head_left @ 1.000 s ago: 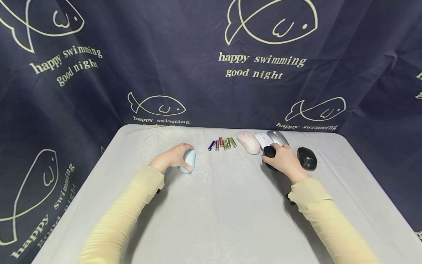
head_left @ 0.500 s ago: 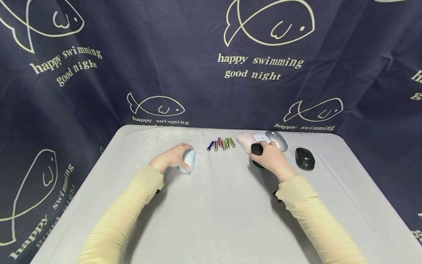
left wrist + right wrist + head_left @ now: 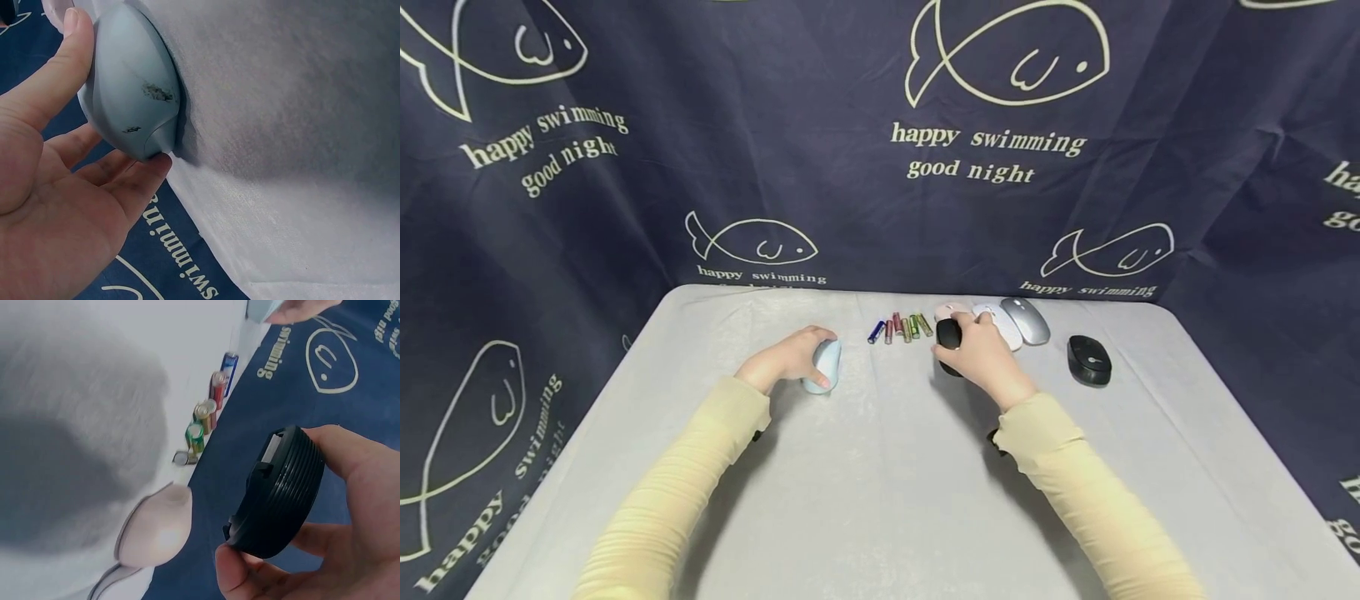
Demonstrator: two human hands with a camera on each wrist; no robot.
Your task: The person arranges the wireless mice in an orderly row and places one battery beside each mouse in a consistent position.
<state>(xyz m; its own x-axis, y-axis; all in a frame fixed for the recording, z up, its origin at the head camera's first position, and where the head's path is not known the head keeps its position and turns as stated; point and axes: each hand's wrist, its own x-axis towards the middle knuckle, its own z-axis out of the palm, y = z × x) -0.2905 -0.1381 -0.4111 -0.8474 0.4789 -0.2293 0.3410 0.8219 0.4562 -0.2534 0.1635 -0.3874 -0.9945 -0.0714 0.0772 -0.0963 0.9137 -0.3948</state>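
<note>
A light blue computer mouse (image 3: 826, 367) lies on the table left of centre, pinched between the thumb and fingers of my left hand (image 3: 792, 355). Close up in the left wrist view, dark scuff marks show on that mouse (image 3: 131, 75). My right hand (image 3: 988, 354) grips a black computer mouse (image 3: 949, 335) by its sides, raised over the table just in front of a pink mouse (image 3: 945, 312), which it partly covers. From the right wrist view, this black mouse (image 3: 281, 494) shows ribbed sides. Several batteries (image 3: 907, 329) lie in a row between the two hands.
Behind and right of my right hand lie a white mouse (image 3: 1002, 325) and a grey mouse (image 3: 1027, 321), side by side. Another black mouse (image 3: 1088, 361) sits farther right. Dark blue curtains (image 3: 850, 125) with fish prints surround the grey-white table (image 3: 880, 483).
My right hand has carried the black mouse leftward, from before the white and grey mice to before the pink one. My left hand stays put on the light blue mouse.
</note>
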